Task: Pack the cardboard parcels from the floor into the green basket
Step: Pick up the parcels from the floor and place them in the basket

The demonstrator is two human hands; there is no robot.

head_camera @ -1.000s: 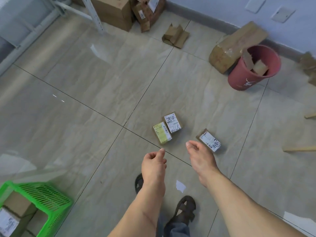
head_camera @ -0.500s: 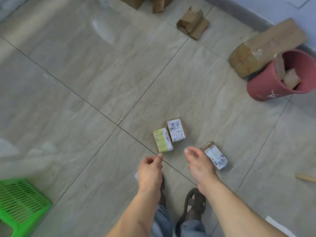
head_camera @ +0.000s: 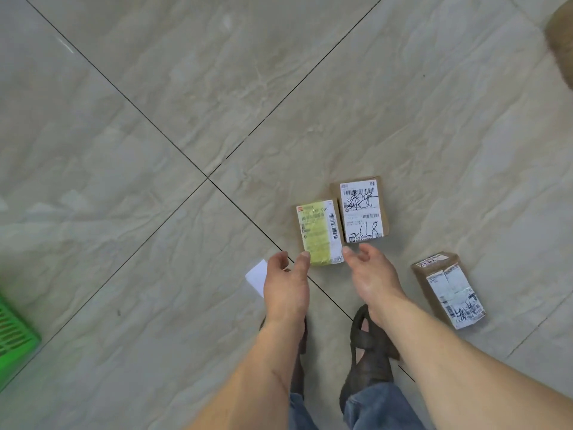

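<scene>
Fingers (head_camera: 305,259) overlapping yellow-labelled parcel (head_camera: 319,232)

We see both forearms bare, no sleeves, no watch or rings. Left hand (head_camera: 286,285) & right hand (head_camera: 370,276) ungloved. Blue denim jeans (head_camera: 376,409) at 6 o'clock; dark strappy sandals (head_camera: 367,346) w/ open gaps.

Both hands have come down closer to the yellow-labelled parcel (head_camera: 320,232): the left hand (head_camera: 286,285) now reaches its near-left corner and the right hand (head_camera: 370,278) its near-right corner. The green basket (head_camera: 14,336) has slipped mostly out of view, well left of that parcel.
</scene>
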